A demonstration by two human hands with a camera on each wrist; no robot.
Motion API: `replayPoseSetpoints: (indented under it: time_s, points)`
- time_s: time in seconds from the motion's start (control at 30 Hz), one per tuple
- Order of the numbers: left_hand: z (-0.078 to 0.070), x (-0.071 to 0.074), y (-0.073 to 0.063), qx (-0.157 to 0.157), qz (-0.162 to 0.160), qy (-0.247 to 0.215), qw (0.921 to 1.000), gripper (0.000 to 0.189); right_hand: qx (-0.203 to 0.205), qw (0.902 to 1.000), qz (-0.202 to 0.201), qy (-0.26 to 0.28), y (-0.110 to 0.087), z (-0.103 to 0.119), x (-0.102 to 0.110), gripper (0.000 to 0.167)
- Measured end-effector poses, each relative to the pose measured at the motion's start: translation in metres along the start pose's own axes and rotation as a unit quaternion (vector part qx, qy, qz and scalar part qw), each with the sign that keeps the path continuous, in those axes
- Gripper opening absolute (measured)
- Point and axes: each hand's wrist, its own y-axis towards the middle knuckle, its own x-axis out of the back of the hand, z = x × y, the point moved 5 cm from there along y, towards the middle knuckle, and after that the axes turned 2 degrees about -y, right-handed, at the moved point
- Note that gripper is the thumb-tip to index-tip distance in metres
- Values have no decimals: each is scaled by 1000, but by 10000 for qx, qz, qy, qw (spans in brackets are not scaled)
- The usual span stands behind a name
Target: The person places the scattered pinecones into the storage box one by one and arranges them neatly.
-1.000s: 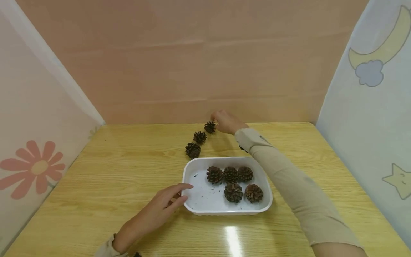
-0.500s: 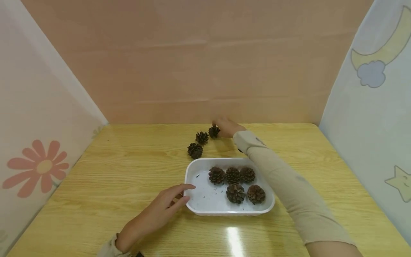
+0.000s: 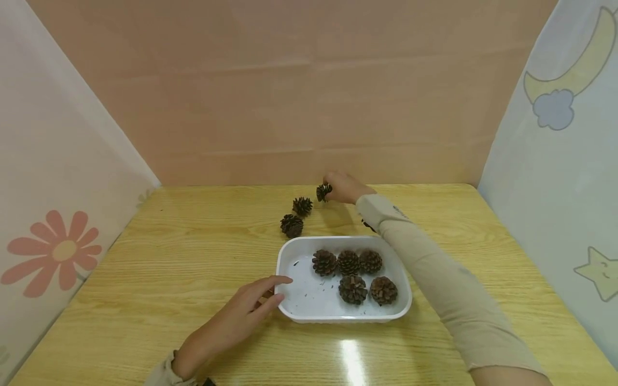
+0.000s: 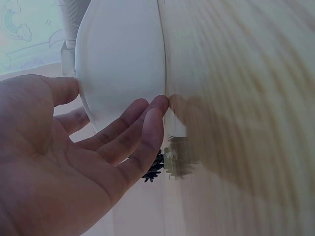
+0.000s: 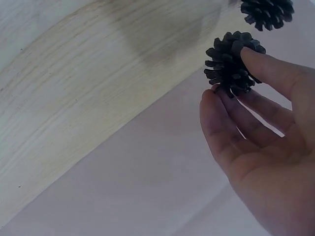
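My right hand (image 3: 345,187) pinches a dark pine cone (image 5: 229,64) between thumb and fingertips at the far edge of the table. Just left and nearer lie two more pine cones, one spiky (image 3: 302,206) and one rounder (image 3: 292,225). My left hand (image 3: 241,311) rests at the left side of a white plastic tray (image 3: 309,320), its index finger reaching over the rim. In the left wrist view, relaxed fingers (image 4: 152,125) lie against the tray's outer wall. Several brown pine cones (image 3: 352,290) sit in the tray's middle and right.
Part of another dark pine cone (image 3: 368,225) shows beside the right sleeve (image 3: 429,273), which hides the rest of it. Small dark flakes (image 3: 321,286) lie on the tray floor. A plain orange-brown backdrop (image 3: 309,107) rises behind the wooden table (image 3: 193,252), with patterned white panels on both sides.
The right hand has shifted the far pine cone slightly right, away from the other two, then a little upward in view. The left hand stays at the tray. The head view has swayed slightly.
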Motion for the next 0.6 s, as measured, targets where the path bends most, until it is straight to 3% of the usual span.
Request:
replayPoseSetpoints:
  time_s: [0.27, 0.6]
  points:
    - [1, 1, 1, -95, -25, 7, 10000, 36, -30, 10000, -12, 87, -8, 0, 8, 46]
    - [1, 3, 0, -162, -55, 102, 9998, 35, 29, 9984, -390, 417, -25, 1, 17, 44]
